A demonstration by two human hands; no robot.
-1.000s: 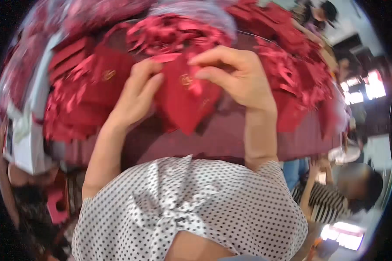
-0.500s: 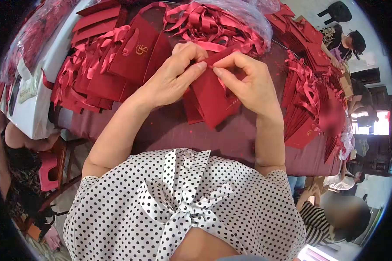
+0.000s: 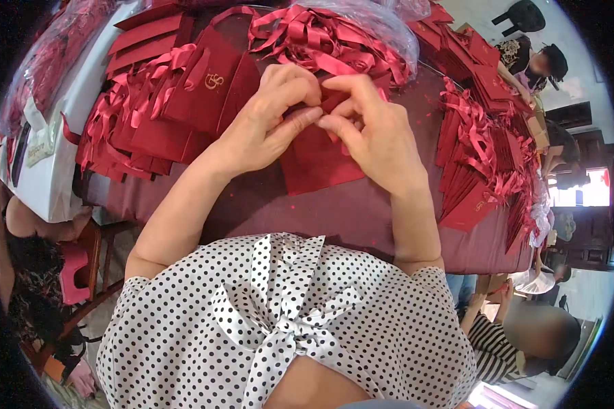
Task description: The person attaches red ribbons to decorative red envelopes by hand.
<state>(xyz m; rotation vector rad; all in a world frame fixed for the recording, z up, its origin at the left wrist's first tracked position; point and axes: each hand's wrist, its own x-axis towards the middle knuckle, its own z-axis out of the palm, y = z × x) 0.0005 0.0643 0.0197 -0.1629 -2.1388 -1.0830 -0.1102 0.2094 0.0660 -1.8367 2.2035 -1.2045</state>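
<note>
Thumb and fingers of my left hand [image 3: 269,116] are pinched together at the upper part of a red bag [image 3: 320,167]. My right hand [image 3: 372,129] faces it with its thumb and fingertips bent inward, almost touching the left fingertips. What lies between the fingertips is too small and covered to make out. The red bag is below and behind both hands, partly hidden by them. Just beyond the hands is a heap of shiny red ribbons [image 3: 320,41].
Red bags with ribbons [image 3: 164,102] stand at the left, beside a white box [image 3: 54,170]. More stacked bags [image 3: 471,204] are on the right of the dark red tablecloth [image 3: 252,215]. Clear plastic [image 3: 389,27] lies behind the ribbons. Other people are at both sides.
The red bag between my hands has turned from a slanted position to a flatter, more level one. My right hand has shifted slightly left, its fingers more curled.
</note>
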